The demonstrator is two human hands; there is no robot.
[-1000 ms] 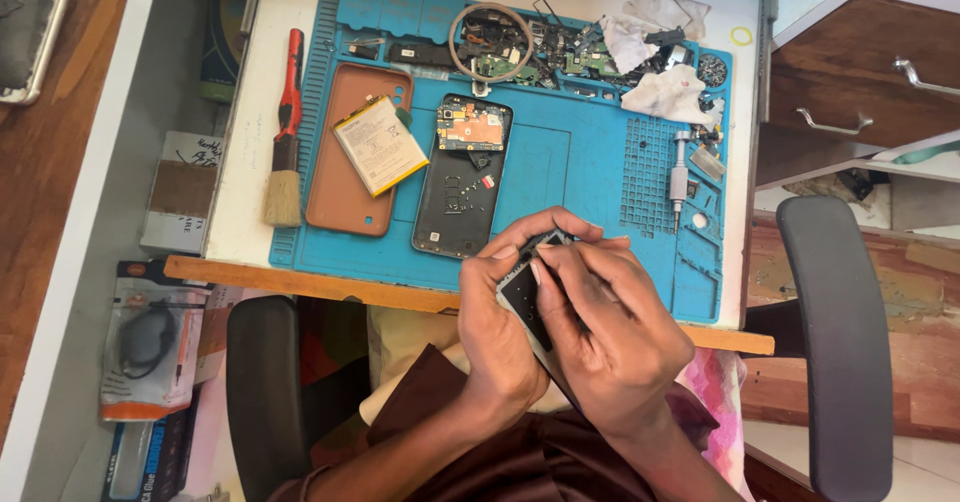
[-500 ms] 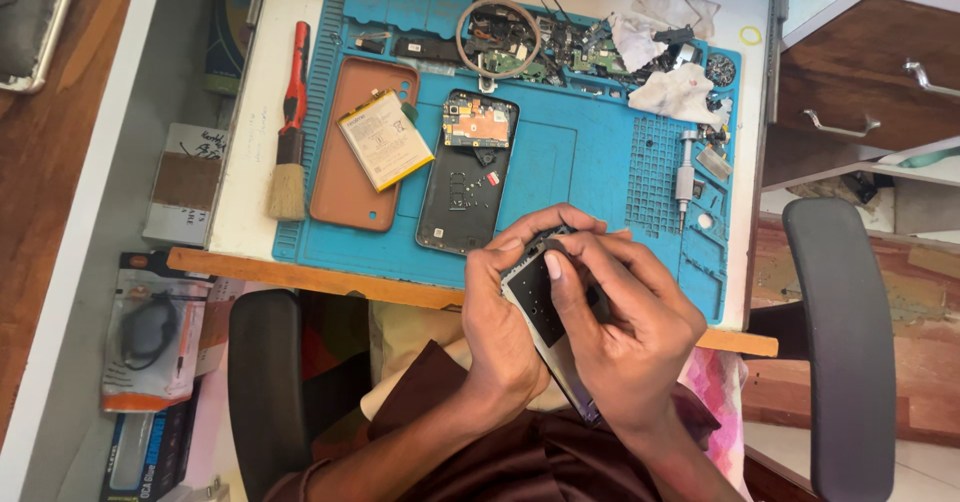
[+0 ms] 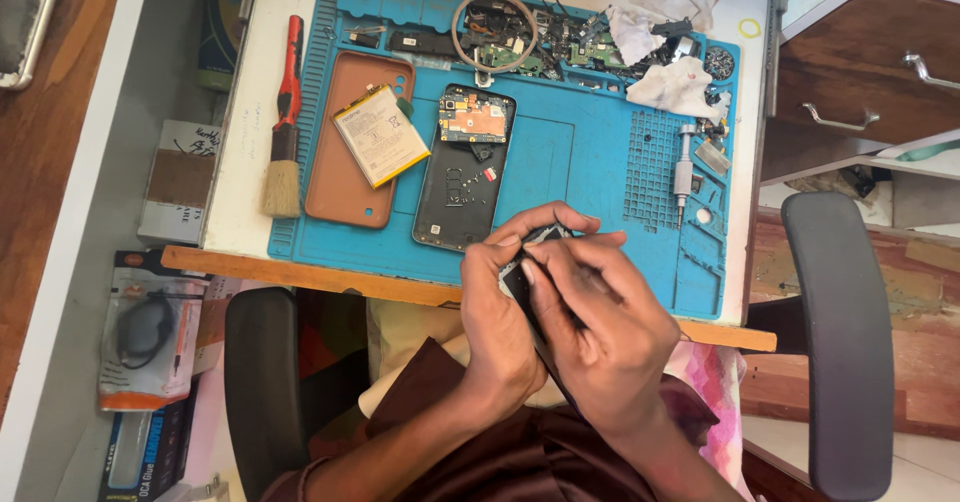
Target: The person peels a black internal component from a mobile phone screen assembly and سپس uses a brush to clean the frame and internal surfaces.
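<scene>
My left hand [image 3: 500, 312] and my right hand [image 3: 605, 327] are pressed together over the near edge of the blue work mat [image 3: 590, 162]. Both grip a small black flat part [image 3: 520, 280], mostly hidden by my fingers. Just beyond my hands lies an opened black phone body [image 3: 465, 167] with its circuit board showing. Left of it a brown phone case [image 3: 350, 142] carries a yellow-white battery [image 3: 380, 134].
A red-handled brush [image 3: 284, 122] lies at the mat's left edge. Loose boards, a wire ring [image 3: 492, 27] and crumpled white cloths [image 3: 675, 82] fill the far part. A metal screwdriver [image 3: 683, 172] rests on the right. Chair armrests [image 3: 835, 342] flank me; drawers stand right.
My hands have stayed together on the black part, with the fingers shifting slightly around it. Nothing on the mat has moved.
</scene>
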